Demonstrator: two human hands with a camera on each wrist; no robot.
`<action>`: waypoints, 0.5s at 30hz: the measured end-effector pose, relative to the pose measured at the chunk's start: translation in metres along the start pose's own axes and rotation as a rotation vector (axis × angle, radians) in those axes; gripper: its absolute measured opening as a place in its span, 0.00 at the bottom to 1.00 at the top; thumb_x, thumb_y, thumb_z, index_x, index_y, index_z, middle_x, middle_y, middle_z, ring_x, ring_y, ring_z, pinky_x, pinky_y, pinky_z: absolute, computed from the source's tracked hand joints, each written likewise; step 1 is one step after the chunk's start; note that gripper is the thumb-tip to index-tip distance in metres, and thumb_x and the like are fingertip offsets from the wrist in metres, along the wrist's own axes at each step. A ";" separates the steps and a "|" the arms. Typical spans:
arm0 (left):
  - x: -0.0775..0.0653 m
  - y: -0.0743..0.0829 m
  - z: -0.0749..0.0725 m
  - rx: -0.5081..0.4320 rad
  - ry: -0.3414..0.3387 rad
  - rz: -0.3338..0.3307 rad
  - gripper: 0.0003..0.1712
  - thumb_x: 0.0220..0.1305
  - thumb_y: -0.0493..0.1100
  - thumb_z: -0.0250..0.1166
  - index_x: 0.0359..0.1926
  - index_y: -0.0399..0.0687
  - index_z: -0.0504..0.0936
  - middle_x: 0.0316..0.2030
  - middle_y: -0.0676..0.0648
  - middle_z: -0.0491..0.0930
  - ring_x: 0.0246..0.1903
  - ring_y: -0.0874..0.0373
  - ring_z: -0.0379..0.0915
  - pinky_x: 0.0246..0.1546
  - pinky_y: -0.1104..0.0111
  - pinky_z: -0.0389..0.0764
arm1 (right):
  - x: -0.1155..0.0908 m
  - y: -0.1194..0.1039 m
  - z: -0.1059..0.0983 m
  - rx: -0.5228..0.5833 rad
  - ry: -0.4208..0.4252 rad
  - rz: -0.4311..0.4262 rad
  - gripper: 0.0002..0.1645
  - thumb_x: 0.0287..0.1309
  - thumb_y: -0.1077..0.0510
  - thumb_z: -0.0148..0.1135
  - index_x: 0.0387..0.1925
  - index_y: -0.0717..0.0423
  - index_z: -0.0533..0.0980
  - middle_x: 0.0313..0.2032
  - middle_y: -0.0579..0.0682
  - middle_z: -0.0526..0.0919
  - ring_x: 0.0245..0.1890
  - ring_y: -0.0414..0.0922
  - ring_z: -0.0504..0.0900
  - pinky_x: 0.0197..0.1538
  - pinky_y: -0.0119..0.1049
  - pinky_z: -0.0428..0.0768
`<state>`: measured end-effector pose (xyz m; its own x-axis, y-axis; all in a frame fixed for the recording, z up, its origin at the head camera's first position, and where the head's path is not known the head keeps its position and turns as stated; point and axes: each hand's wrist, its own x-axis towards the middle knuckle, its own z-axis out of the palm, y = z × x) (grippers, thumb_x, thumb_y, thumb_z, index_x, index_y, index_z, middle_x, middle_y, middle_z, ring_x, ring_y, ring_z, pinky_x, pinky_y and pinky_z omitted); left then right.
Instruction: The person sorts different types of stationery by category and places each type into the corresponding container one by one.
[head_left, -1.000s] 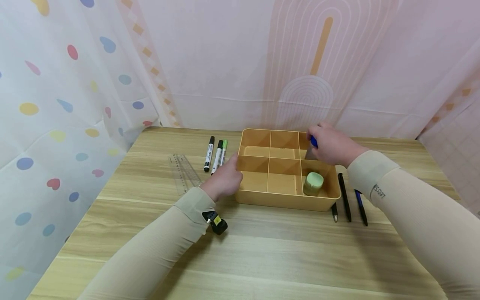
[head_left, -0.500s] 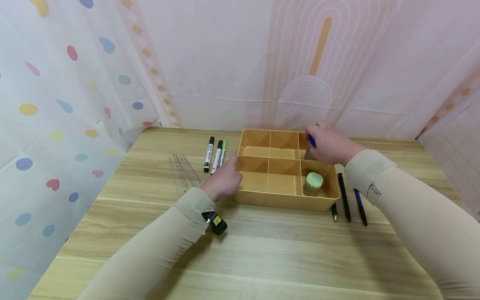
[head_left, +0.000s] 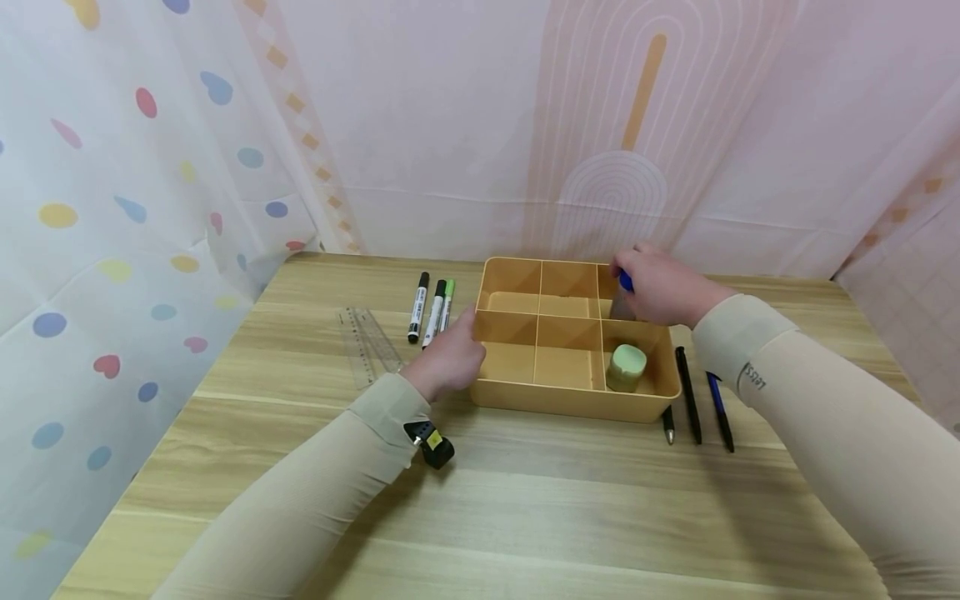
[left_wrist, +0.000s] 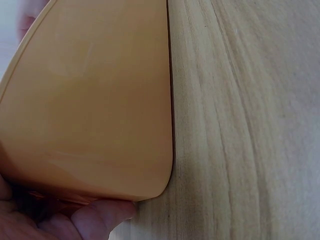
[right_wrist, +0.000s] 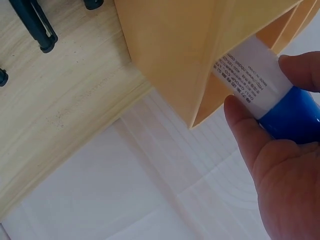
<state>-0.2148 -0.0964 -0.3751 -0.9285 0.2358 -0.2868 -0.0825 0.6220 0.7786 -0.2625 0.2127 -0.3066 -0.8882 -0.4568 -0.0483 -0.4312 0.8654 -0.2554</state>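
The yellow divided storage box (head_left: 573, 402) stands on the wooden table, with several compartments in two rows. My left hand (head_left: 447, 358) holds its left end at the rim; in the left wrist view a fingertip (left_wrist: 117, 210) touches the box's outside near the bottom corner, the other fingers partly hidden. In the back right compartment, my right hand (head_left: 663, 287) grips a white bottle (right_wrist: 252, 77) with a blue cap (right_wrist: 295, 117) and printed label, thumb and fingers around the cap end. The bottle's lower part is hidden. A pale green round-topped object (head_left: 627, 367) sits in the front right compartment.
Several markers (head_left: 418, 308) and clear rulers (head_left: 366, 346) lie left of the box. Black pens (head_left: 688, 396) and a blue-and-black pen (head_left: 720, 412) lie to its right. A black strap device (head_left: 431, 444) is on the left wrist. A curtain (head_left: 442, 125) hangs behind the table.
Almost nothing differs. The right hand stays over the back right compartment with the bottle, its forearm shifting only slightly; the left hand and box keep their places.
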 end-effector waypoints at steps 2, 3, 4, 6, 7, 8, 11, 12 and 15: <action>0.000 0.000 0.000 -0.001 -0.001 0.001 0.42 0.74 0.32 0.44 0.85 0.49 0.45 0.78 0.39 0.63 0.76 0.43 0.61 0.77 0.44 0.62 | -0.001 0.000 -0.002 0.007 -0.016 0.008 0.18 0.68 0.65 0.58 0.58 0.65 0.73 0.50 0.65 0.75 0.49 0.58 0.76 0.55 0.54 0.81; 0.000 0.000 0.000 -0.001 -0.002 0.003 0.42 0.74 0.32 0.44 0.85 0.49 0.45 0.78 0.39 0.63 0.76 0.43 0.61 0.77 0.44 0.61 | -0.001 0.000 -0.002 0.011 -0.022 0.012 0.20 0.69 0.64 0.58 0.59 0.65 0.73 0.51 0.65 0.75 0.50 0.58 0.76 0.56 0.54 0.80; 0.000 0.000 0.000 -0.003 -0.002 0.002 0.42 0.74 0.32 0.44 0.85 0.50 0.45 0.78 0.39 0.63 0.76 0.43 0.61 0.77 0.45 0.61 | -0.002 0.000 -0.003 0.014 -0.027 0.014 0.21 0.69 0.64 0.58 0.61 0.65 0.72 0.53 0.66 0.75 0.51 0.59 0.76 0.57 0.55 0.80; 0.000 0.001 0.001 0.001 -0.002 0.002 0.41 0.74 0.33 0.43 0.85 0.50 0.45 0.79 0.39 0.63 0.76 0.43 0.61 0.77 0.45 0.61 | -0.003 0.000 -0.004 0.016 -0.032 0.015 0.23 0.69 0.64 0.58 0.63 0.66 0.70 0.56 0.68 0.74 0.55 0.61 0.76 0.59 0.56 0.79; 0.000 0.001 0.001 0.003 -0.002 0.001 0.41 0.75 0.33 0.43 0.85 0.50 0.45 0.79 0.39 0.63 0.76 0.43 0.61 0.77 0.45 0.61 | -0.004 0.000 -0.004 0.018 -0.032 0.015 0.25 0.69 0.64 0.59 0.65 0.66 0.69 0.59 0.69 0.74 0.57 0.62 0.75 0.61 0.57 0.79; 0.000 0.002 0.001 0.004 -0.003 0.001 0.41 0.75 0.33 0.43 0.85 0.50 0.45 0.79 0.39 0.63 0.76 0.43 0.61 0.77 0.45 0.61 | -0.005 0.000 -0.005 0.018 -0.034 0.016 0.26 0.70 0.64 0.59 0.66 0.67 0.67 0.61 0.70 0.73 0.59 0.63 0.75 0.62 0.58 0.78; 0.000 0.002 0.001 0.008 -0.006 0.003 0.41 0.75 0.33 0.43 0.85 0.50 0.44 0.79 0.40 0.62 0.76 0.44 0.60 0.78 0.45 0.61 | -0.005 0.001 -0.005 0.028 -0.031 0.021 0.30 0.70 0.64 0.59 0.69 0.67 0.64 0.67 0.72 0.70 0.66 0.66 0.72 0.66 0.61 0.76; 0.000 0.002 0.001 0.008 -0.008 0.003 0.41 0.75 0.33 0.43 0.85 0.50 0.44 0.79 0.40 0.62 0.77 0.44 0.60 0.78 0.45 0.61 | -0.005 0.001 -0.005 0.032 -0.031 0.024 0.31 0.69 0.64 0.59 0.70 0.67 0.63 0.67 0.73 0.69 0.67 0.67 0.71 0.67 0.62 0.75; 0.000 0.002 0.001 0.006 -0.012 0.003 0.41 0.75 0.33 0.43 0.85 0.50 0.44 0.79 0.40 0.62 0.77 0.44 0.59 0.78 0.45 0.61 | -0.004 0.002 -0.006 0.049 -0.031 0.039 0.32 0.69 0.64 0.60 0.71 0.67 0.62 0.69 0.73 0.68 0.70 0.68 0.68 0.69 0.63 0.74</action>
<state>-0.2149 -0.0939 -0.3743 -0.9245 0.2465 -0.2908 -0.0776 0.6254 0.7765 -0.2603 0.2173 -0.3015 -0.8984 -0.4301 -0.0891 -0.3876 0.8718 -0.2996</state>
